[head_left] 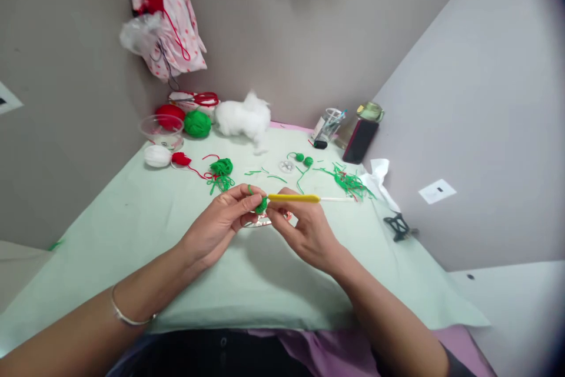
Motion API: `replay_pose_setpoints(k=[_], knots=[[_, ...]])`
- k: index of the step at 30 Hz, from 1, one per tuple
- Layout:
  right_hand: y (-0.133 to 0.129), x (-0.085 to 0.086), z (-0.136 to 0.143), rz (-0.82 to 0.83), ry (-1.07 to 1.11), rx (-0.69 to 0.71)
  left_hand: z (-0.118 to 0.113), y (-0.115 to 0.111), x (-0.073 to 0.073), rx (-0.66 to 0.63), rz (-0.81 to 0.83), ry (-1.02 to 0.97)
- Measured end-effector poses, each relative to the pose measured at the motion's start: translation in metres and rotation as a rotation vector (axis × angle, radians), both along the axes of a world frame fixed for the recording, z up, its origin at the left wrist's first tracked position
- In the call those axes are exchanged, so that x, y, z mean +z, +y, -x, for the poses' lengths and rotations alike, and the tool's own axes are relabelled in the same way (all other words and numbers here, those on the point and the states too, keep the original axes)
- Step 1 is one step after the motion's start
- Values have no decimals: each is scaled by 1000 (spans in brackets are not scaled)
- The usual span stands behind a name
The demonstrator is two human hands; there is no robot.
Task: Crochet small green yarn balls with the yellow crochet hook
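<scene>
Between the fingertips of my left hand (223, 218) is a small round green crochet piece (261, 206). A strand of green yarn loops over that hand's index finger. My right hand (304, 227) grips a crochet hook (293, 198) with a yellow handle, its shaft pointing left to the green piece. Whether the hook's tip sits inside a stitch is hidden by the fingers. Beneath the hands, partly covered, lies a shiny metal item (263, 221), perhaps scissors. Two small green crocheted balls (304, 159) rest on the table beyond my right hand.
Green yarn (222, 167) and a white-and-red bundle (158, 156) lie left. Behind are a clear tub (161, 134), a green yarn ball (197, 124) and white stuffing (242, 116). Yarn scraps (348, 182), a phone (361, 140) and a black stand (398, 228) are right.
</scene>
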State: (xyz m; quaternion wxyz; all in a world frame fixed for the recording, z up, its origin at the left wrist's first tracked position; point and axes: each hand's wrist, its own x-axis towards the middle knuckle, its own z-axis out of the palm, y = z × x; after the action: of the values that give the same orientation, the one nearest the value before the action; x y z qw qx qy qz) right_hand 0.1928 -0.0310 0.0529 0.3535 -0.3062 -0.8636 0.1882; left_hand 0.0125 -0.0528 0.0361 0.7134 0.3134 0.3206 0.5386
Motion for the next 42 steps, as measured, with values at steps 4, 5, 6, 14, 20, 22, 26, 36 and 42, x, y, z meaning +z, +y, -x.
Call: replay_pose_setpoints(k=[4,5,6,14,20,22,26,36,42], knots=[[22,-2,9,-164,-86,-38,16,16,1,-80,-28,40],[27,-5,10,-205,-83,-56,20,19,1,-87,-37,48],[32,-7,11,-220,-68,-78,24,22,0,-91,-47,55],[56,-23,17,634,482,26,23,48,-22,-30,-62,84],[62,-43,24,1035,681,28,7,54,-35,-50,-41,154],[63,-44,25,1074,677,29,5,53,-37,-54,-41,194],[59,-41,25,1119,635,26,4,53,-43,-42,-53,280],[59,-45,19,1147,606,-17,13,57,-54,-132,-32,278],[68,-52,14,1041,653,-104,17,62,-56,-67,-18,240]])
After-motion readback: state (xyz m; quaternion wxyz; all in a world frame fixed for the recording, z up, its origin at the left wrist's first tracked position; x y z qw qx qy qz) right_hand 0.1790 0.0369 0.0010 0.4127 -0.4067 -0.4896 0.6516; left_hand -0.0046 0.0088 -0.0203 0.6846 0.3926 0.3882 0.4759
